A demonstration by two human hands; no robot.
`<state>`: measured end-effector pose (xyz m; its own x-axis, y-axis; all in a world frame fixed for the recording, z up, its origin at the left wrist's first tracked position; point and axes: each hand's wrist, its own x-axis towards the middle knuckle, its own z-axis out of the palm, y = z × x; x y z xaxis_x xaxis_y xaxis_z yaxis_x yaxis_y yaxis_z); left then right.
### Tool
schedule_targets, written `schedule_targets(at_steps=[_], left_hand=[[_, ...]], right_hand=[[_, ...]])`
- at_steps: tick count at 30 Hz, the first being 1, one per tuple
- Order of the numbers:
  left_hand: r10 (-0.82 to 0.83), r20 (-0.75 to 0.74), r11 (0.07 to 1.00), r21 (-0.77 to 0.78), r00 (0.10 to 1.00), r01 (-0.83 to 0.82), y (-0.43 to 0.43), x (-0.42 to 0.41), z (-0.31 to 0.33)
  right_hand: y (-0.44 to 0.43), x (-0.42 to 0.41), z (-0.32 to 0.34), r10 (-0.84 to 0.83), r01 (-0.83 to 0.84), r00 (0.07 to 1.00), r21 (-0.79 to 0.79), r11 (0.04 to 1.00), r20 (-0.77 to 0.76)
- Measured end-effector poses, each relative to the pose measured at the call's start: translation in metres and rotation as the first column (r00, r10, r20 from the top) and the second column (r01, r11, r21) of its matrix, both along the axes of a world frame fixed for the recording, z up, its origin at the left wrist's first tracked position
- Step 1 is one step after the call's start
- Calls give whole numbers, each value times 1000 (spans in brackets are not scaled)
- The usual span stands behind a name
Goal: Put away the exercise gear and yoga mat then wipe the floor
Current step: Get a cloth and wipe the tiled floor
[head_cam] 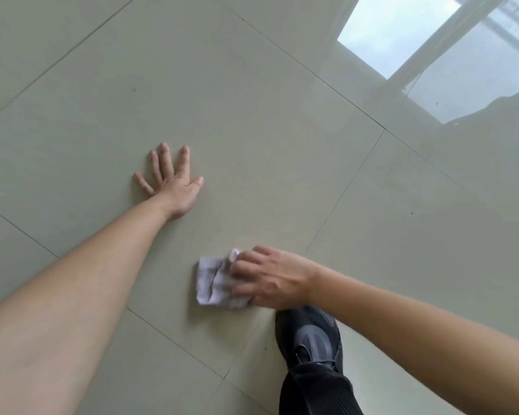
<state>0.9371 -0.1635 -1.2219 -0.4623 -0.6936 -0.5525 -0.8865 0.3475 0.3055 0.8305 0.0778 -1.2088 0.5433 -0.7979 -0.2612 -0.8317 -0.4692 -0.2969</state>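
Glossy tiles bear the flat, spread left hand; right hand grips a crumpled white cloth near a black shoe.

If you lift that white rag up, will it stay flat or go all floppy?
Probably floppy: the rag is creased and bunched where the right hand holds it. It likely weighs little, being thin. It should slide easily on the glossy floor.
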Motion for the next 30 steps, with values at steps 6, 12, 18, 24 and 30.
schedule_targets(at_steps=[6, 12, 18, 24, 30], left_hand=[[21, -89, 1000, -13, 996, -22, -6, 15, -3], [16, -74, 1000, -14, 997, -17, -8, 16, 2], [-104, -14, 989, -111, 994, 102, -5, 30, 17], [-300, 150, 945, -91, 942, 315, 28, 66, 79], [-348, 48, 894, -285, 936, 347, 33, 36, 187]], right_hand=[[-54, -163, 12, -877, 897, 423, -31, 441, -229], [-91, -118, -2, -947, 953, 262, -104, 284, -187], [-56, 0, -3, -693, 690, 721, -93, 718, 8], [-48, -25, 84, -623, 646, 764, 183, 741, -170], [-52, -102, 256, -842, 857, 507, 5, 515, -186]])
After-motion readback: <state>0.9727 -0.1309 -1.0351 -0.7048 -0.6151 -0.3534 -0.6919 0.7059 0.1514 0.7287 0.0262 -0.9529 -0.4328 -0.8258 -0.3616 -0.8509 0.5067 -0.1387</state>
